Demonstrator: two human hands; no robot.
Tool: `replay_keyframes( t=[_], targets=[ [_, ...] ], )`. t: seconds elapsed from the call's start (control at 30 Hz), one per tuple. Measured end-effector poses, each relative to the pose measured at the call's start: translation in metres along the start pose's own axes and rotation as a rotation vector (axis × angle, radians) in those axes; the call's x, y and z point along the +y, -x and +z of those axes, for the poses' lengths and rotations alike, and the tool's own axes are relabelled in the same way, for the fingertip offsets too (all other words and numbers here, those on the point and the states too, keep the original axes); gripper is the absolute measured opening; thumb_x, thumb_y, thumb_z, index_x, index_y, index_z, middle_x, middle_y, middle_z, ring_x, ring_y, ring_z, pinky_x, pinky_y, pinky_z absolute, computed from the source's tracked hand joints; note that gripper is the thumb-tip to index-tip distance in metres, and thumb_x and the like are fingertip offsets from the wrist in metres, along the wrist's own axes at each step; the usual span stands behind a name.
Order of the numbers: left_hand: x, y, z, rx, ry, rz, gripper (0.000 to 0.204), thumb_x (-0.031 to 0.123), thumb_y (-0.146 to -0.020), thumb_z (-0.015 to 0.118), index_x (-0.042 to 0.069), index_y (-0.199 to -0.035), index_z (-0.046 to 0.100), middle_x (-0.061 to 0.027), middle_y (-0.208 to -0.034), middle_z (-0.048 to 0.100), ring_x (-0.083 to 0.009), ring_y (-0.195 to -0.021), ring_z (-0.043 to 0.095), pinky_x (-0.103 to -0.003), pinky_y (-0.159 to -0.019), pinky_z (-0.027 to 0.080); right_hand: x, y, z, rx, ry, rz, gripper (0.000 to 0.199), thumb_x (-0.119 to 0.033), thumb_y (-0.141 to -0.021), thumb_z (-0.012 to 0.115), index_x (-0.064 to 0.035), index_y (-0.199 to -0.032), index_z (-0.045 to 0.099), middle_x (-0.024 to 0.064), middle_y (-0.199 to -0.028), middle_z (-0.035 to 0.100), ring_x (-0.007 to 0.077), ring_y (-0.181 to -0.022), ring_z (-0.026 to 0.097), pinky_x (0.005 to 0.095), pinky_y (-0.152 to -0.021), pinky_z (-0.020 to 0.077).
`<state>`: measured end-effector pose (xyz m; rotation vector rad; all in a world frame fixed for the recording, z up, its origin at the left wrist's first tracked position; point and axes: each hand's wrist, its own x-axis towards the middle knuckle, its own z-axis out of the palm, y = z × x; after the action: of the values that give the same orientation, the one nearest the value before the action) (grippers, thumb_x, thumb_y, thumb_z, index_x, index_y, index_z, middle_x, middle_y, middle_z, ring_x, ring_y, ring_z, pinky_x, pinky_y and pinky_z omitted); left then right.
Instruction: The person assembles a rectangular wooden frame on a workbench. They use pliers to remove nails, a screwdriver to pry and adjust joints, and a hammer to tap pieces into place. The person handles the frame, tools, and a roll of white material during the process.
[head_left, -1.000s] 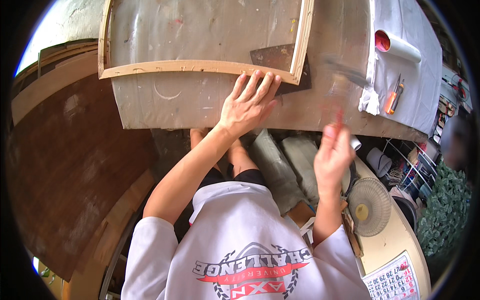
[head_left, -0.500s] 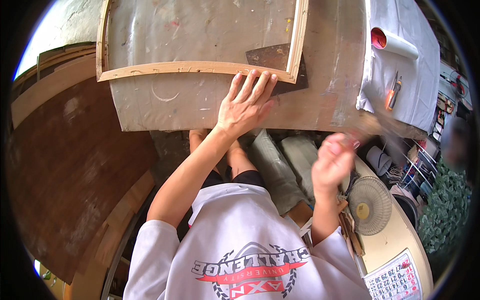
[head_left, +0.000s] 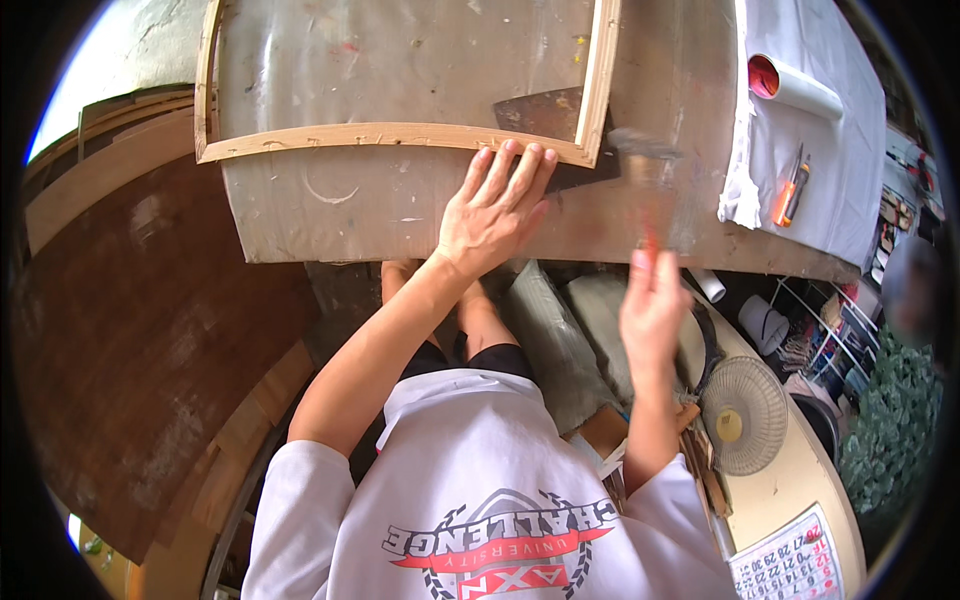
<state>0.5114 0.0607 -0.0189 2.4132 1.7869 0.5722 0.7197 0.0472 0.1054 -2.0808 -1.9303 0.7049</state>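
Two hands engaged: left hand (head_left: 492, 208) stays flat on wooden frame (head_left: 400, 135); right hand (head_left: 652, 300), gripping hammer (head_left: 645, 160), has swung toward the frame's corner.

The left hand (head_left: 493, 208) lies flat across the lower rail of the wooden frame (head_left: 400, 137), blocking that stretch of the edge. To its left the worn tabletop (head_left: 330, 215) is open right to the corner. The right hand (head_left: 652, 305) holds up what looks like a hammer (head_left: 645, 175), too blurred to be sure, filling the gap beside the frame's corner. Further right, a white cloth (head_left: 830, 150) carrying a paper roll (head_left: 792, 88) and an orange-handled tool (head_left: 785, 200) crowds the bench.
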Motion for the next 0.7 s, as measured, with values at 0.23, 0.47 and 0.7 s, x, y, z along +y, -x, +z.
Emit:
replay_keyframes(
  t=[0.23,0.47,0.7],
  targets=[
    [0.000,-0.002,0.002,0.029,0.016,-0.004,0.068,0.038,-0.091,0.070,0.016,-0.152,0.052,-0.0044,-0.154,0.049,-0.0269,-0.146,0.042,-0.047,-0.124,0.030,-0.003,0.001,0.005,0.339,-0.041,-0.397,0.027,-0.026,-0.109,0.053,-0.0007,-0.100,0.057,0.0147,-0.066,0.062,0.0278,-0.051,0.062,0.0398,-0.048,0.0463],
    [-0.002,-0.001,0.001,0.007,0.012,0.012,0.070,0.039,-0.094,0.067,0.014,-0.156,0.046,-0.0051,-0.158,0.043,-0.0288,-0.146,0.039,-0.048,-0.123,0.032,-0.002,0.006,0.000,0.298,-0.403,-0.098,0.027,-0.024,-0.109,0.055,0.0012,-0.099,0.056,0.0085,-0.076,0.058,0.0203,-0.057,0.054,0.0317,-0.052,0.0433],
    [-0.003,-0.002,0.002,0.003,0.009,0.002,0.066,0.037,-0.092,0.070,0.016,-0.152,0.052,-0.0043,-0.154,0.049,-0.0272,-0.146,0.041,-0.047,-0.124,0.030,0.006,0.009,0.002,0.008,0.002,0.108,0.025,-0.022,-0.107,0.057,0.0015,-0.114,0.061,0.0244,-0.069,0.060,0.0405,-0.056,0.063,0.0441,-0.048,0.0442]
  ],
)
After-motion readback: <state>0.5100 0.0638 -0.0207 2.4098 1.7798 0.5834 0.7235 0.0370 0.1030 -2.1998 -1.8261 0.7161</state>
